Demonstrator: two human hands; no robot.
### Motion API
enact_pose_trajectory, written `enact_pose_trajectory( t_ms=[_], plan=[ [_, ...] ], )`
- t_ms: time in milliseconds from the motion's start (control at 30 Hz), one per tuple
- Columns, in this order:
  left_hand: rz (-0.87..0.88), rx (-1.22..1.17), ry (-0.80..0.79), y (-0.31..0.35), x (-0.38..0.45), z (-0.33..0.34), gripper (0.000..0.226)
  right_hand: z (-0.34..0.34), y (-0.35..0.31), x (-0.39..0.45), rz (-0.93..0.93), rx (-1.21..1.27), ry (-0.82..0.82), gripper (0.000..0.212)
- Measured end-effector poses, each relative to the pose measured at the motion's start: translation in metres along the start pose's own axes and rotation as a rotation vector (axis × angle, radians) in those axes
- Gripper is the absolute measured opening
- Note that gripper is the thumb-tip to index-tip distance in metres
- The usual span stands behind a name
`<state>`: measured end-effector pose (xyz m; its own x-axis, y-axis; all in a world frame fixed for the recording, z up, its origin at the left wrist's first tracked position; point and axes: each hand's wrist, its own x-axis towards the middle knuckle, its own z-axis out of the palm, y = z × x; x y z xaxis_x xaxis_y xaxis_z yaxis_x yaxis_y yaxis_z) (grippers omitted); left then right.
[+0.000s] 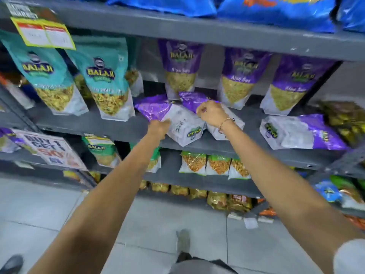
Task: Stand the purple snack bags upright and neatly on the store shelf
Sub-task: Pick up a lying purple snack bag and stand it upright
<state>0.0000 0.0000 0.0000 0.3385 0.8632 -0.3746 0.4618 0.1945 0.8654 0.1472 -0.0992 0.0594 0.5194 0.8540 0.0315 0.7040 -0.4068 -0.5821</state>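
Three purple snack bags stand upright at the back of the grey shelf (94, 125): one (180, 70), a second (240, 76) and a third (292, 86). In front of them two purple bags lie flat on their backs. My left hand (159, 128) grips the left edge of the nearer lying bag (177, 123). My right hand (210, 113) pinches the purple top of the second lying bag (192, 100), which is mostly hidden under my wrist. Another purple bag (302, 132) lies flat farther right.
Two teal snack bags (104, 80) stand upright at the left of the same shelf. Blue bags (276, 10) fill the shelf above; green and orange packets (209, 165) sit on the shelves below. A yellow price tag (44, 34) and a promotion sign (51, 151) hang at the left.
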Motion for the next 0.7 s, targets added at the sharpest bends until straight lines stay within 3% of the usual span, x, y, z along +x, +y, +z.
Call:
enact_pose_trajectory(
  t_ms=[133,267,367,700],
  plan=[
    [-0.188,-0.152,-0.043,-0.008,0.02,0.015,0.058,0.006,0.005,0.027,0.103,-0.164,-0.065,0.026],
    [-0.267,-0.191,0.011,-0.017,0.037,0.025,0.085,0.016,0.016,0.052,0.01,-0.271,-0.128,0.029],
    [-0.336,-0.301,-0.007,-0.011,0.041,0.026,0.1,0.024,0.022,0.065,0.027,-0.267,-0.209,0.018],
    [-0.232,-0.399,-0.206,-0.009,0.029,0.009,0.046,0.022,0.022,0.082,0.065,-0.203,-0.482,0.052]
  ],
)
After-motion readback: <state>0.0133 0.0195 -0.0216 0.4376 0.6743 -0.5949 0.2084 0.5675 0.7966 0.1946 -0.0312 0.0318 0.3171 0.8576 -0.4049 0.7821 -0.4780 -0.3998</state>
